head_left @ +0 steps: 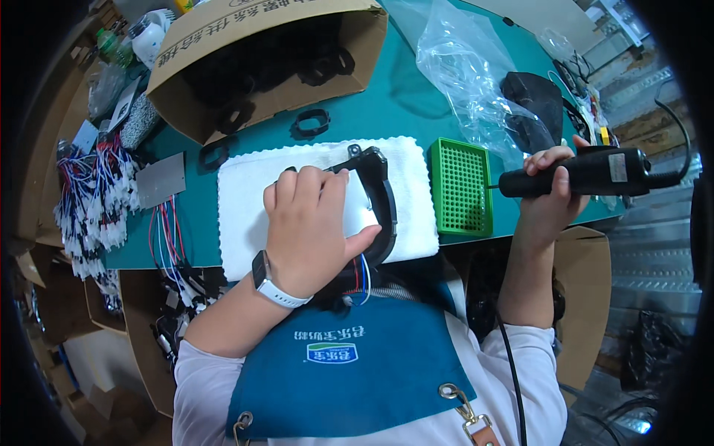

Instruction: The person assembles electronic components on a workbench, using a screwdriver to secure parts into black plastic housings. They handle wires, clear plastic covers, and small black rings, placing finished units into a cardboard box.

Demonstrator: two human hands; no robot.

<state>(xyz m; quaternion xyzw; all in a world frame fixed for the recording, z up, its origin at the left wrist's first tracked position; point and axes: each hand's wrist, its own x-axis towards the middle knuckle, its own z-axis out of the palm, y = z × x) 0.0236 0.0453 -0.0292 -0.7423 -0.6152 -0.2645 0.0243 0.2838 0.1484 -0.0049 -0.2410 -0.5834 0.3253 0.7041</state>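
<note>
One electric screwdriver (599, 171), one green tray (462, 189) and one black frame (384, 197) are in view; two black loops (311, 134) lie outside the cardboard box (275, 18). The right hand (558, 184) clasps the smooth, cylindrical screwdriver, which points left, long axis crosswise, its bit by the tray's right rim. Round holes dot the tray. On a fluffy, scalloped white cloth (418, 204), the left hand (309, 219) grasps the curved frame and flat white plate (358, 207); the frame runs lengthwise away from the person.
</note>
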